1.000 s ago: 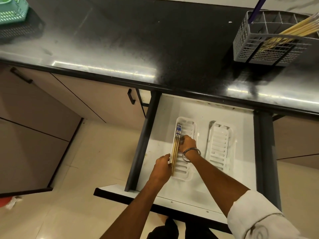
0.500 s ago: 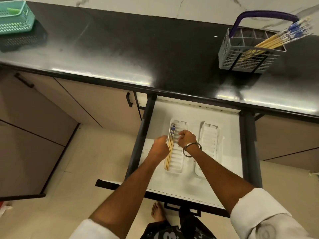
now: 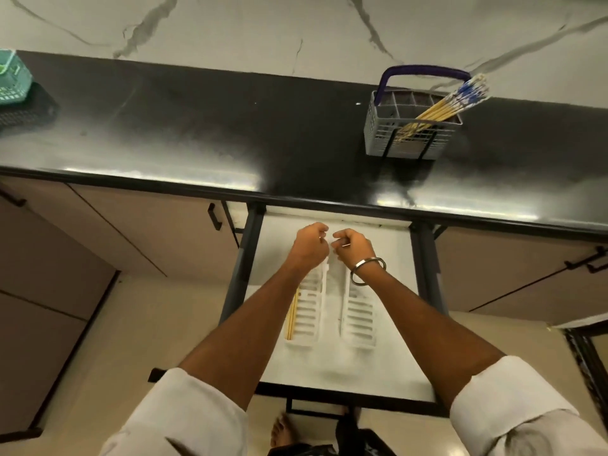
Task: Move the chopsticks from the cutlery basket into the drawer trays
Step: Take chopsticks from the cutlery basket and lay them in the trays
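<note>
A grey cutlery basket (image 3: 388, 139) with a purple handle stands on the black counter at the right, holding several yellow chopsticks (image 3: 442, 108) with blue-and-white tops. Below the counter the white drawer (image 3: 388, 360) is pulled out with two white slotted trays side by side. The left tray (image 3: 312, 312) holds a pair of chopsticks (image 3: 291, 315) along its left edge, partly hidden by my left forearm. The right tray (image 3: 358, 320) shows nothing in it. My left hand (image 3: 309, 246) and my right hand (image 3: 354, 247) hover close together above the trays' far ends, fingers curled, holding nothing.
The black counter (image 3: 204, 136) runs across the view under a marble wall. A green basket (image 3: 13, 77) sits on a black one (image 3: 28, 115) at far left. Closed cabinet doors flank the drawer. My bare foot (image 3: 283, 432) is under the drawer front.
Both hands let go of the chopsticks in the left tray and rose toward the counter edge. The camera tilted up, bringing the wall and whole basket into view.
</note>
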